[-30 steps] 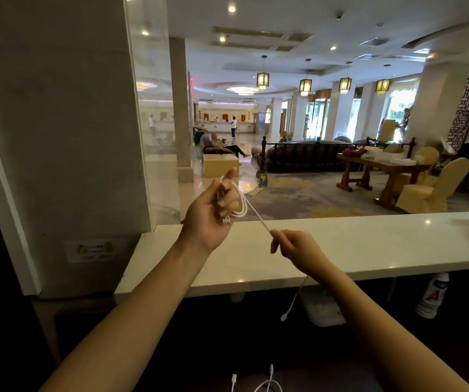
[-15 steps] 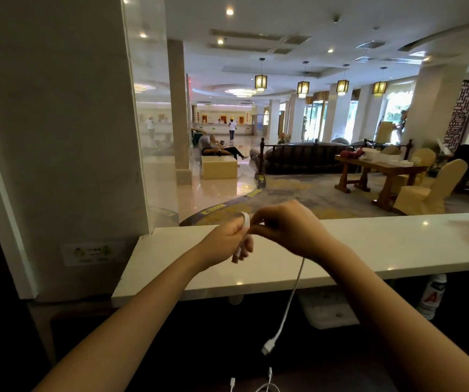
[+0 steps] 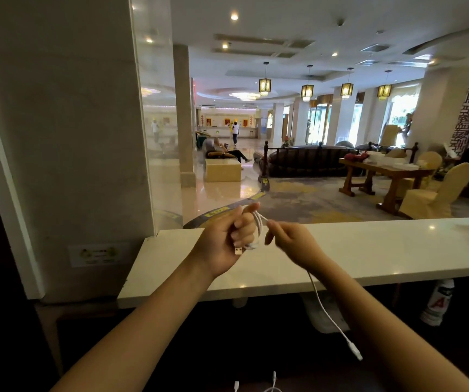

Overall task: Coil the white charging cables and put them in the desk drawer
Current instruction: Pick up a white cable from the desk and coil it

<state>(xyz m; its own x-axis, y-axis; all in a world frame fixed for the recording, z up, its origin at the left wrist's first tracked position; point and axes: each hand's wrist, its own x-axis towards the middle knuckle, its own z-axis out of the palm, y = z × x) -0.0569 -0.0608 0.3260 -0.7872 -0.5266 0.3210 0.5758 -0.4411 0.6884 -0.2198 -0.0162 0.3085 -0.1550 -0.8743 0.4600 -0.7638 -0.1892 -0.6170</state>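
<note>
My left hand (image 3: pixel 229 239) is closed around a small coil of white charging cable (image 3: pixel 258 230), and the cable's USB plug sticks out below my fingers. Just to the right, my right hand (image 3: pixel 290 240) pinches the same cable. The loose tail hangs down from that hand under the counter edge and ends in a small white connector (image 3: pixel 355 351). Two more white cable ends (image 3: pixel 273 381) show at the bottom edge in the dark. No drawer is visible.
A white stone counter (image 3: pixel 369 250) runs across in front of me, with a glass pane and pillar (image 3: pixel 66 137) at the left. A white bottle (image 3: pixel 438 302) stands under the counter at the right. Beyond lies a lobby with sofas, tables and people.
My hands met at the coil and have drawn slightly apart. Another loop is on the coil, the USB plug now shows under my left fingers, and the hanging tail has swung right.
</note>
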